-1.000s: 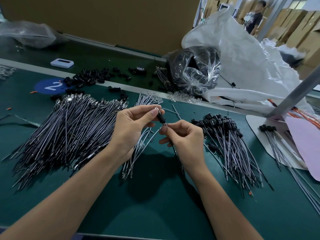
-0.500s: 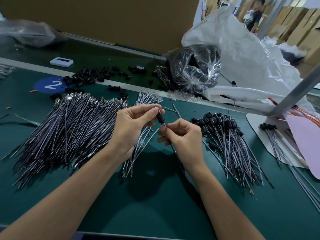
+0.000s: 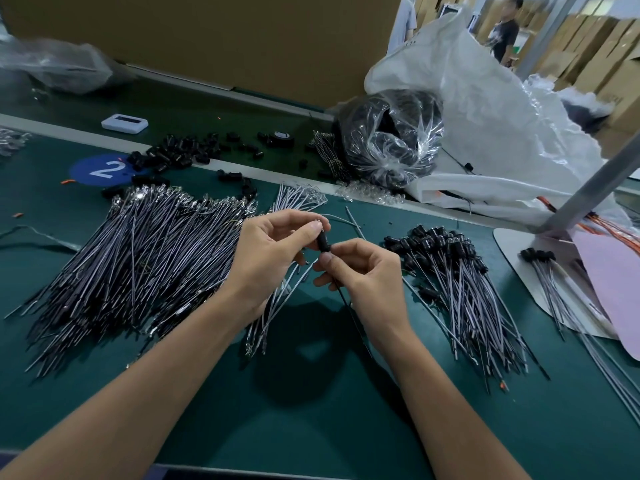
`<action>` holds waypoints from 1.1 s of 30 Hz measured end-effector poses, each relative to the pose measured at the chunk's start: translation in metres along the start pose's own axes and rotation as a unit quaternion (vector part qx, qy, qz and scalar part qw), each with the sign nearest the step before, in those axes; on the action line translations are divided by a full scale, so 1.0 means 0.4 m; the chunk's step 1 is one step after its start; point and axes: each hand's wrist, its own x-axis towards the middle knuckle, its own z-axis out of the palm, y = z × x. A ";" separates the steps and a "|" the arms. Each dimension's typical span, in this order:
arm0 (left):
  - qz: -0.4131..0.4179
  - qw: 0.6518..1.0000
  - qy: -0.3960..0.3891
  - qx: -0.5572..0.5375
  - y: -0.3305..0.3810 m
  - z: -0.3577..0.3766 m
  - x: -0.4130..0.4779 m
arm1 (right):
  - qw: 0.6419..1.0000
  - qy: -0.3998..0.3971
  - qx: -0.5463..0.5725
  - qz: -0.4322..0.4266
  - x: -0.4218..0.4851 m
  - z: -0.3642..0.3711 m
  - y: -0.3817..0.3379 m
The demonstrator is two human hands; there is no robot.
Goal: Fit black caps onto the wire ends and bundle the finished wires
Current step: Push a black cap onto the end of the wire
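Head view looks down, close over hands (image 3: 322, 258).

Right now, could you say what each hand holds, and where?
Left hand pinches the black cap at its top; right hand pinches the wire below it.

Two bare forearms (image 3: 145, 386), fingers (image 3: 313, 231) with short nails

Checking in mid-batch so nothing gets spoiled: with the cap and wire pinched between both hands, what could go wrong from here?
1. The left hand pinches the black cap by fingertips only; it could slip and fall among the loose wires beneath.
2. The right hand holds the thin wire just below the cap; a skewed push might bend it.
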 end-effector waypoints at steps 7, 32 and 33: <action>-0.002 1.000 0.000 -0.004 -0.002 -0.002 0.000 | 1.000 0.007 -0.002 -0.012 -0.004 0.000 -0.002; -0.001 0.997 -0.041 -0.068 0.001 -0.002 -0.004 | 0.998 0.042 -0.022 -0.048 0.003 0.001 0.000; -0.007 0.996 -0.054 -0.067 0.002 -0.002 -0.004 | 0.997 0.048 -0.018 -0.052 0.004 -0.001 0.001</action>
